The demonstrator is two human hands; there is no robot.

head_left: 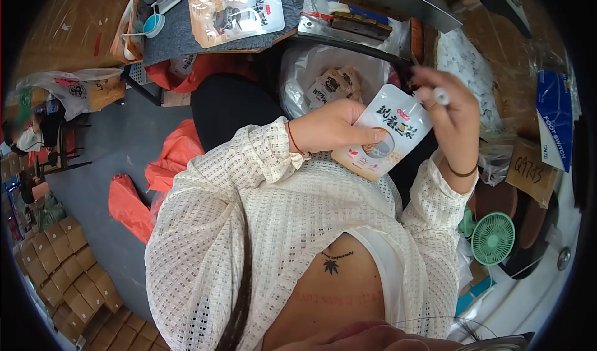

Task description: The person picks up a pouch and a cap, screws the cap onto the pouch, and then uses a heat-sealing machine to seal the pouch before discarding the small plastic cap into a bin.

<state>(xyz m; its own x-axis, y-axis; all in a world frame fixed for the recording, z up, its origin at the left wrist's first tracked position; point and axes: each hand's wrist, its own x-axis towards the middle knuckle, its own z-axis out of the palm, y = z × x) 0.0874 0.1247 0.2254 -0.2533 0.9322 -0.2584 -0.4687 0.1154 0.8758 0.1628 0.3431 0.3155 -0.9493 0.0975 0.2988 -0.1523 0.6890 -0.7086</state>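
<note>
My left hand [333, 127] grips a white and tan printed pouch [401, 118] by its side, thumb across the front and fingers behind. The pouch is tilted, its printed face toward me. Close to its upper right corner, my right hand [457, 111] is bent and partly blurred. Between its fingers is a small white cylindrical thing [441, 96] with a round end, whose kind I cannot make out. More printed pouches [236, 12] lie stacked on the grey tabletop [171, 43] at the upper left.
Beyond my hands, a clear plastic bag [295, 80] holds several pouches. A metal machine [373, 9] stands at the back. On the right are a green fan [493, 239] and a blue foot-switch box [553, 121]. Red bags [177, 155] and stacked cartons [68, 270] are on the left.
</note>
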